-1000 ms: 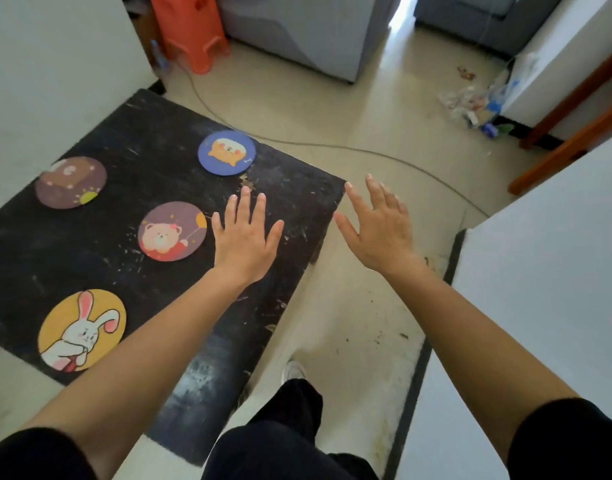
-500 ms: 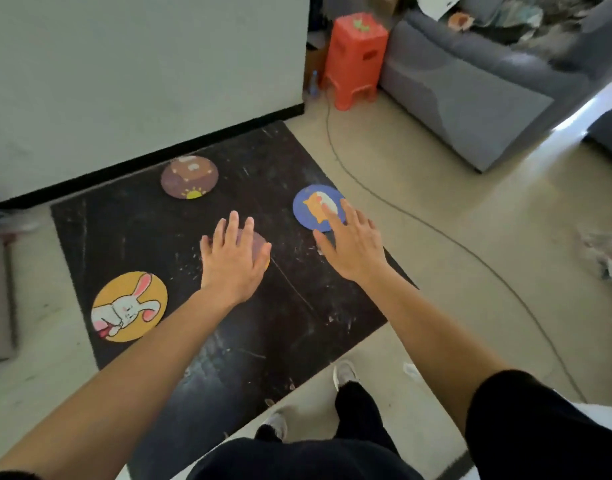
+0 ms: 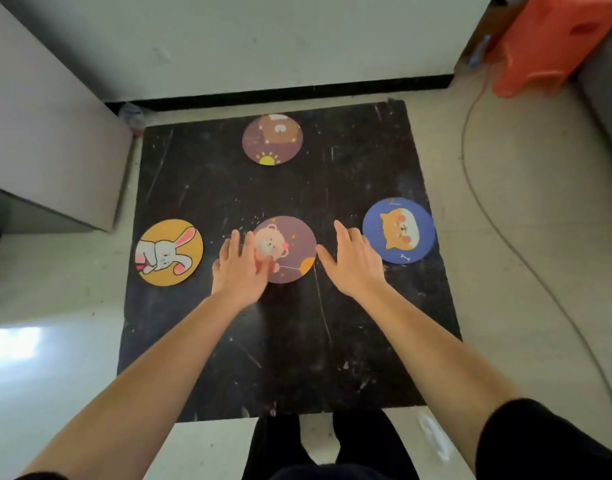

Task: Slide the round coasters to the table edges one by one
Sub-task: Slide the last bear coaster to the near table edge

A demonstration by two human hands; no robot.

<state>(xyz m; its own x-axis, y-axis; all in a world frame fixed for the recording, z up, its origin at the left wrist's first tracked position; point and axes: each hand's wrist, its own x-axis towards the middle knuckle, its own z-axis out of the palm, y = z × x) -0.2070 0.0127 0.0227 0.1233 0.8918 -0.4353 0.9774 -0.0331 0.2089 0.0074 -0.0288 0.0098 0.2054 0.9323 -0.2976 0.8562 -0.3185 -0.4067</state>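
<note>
left hand (image 3: 240, 268): fingers flat on bear coaster (image 3: 290, 249) | right hand (image 3: 355, 261): fingers spread, beside it

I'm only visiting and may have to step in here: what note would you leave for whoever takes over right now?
Left hand: open, fingers lying on the middle bear coaster.
Right hand: open, beside that coaster, holding nothing.
Done: rabbit coaster at the black table's left edge, dog coaster at the right edge, brown bear coaster near the far edge.
Left: slide the middle coaster out, probably to the near edge.
</note>
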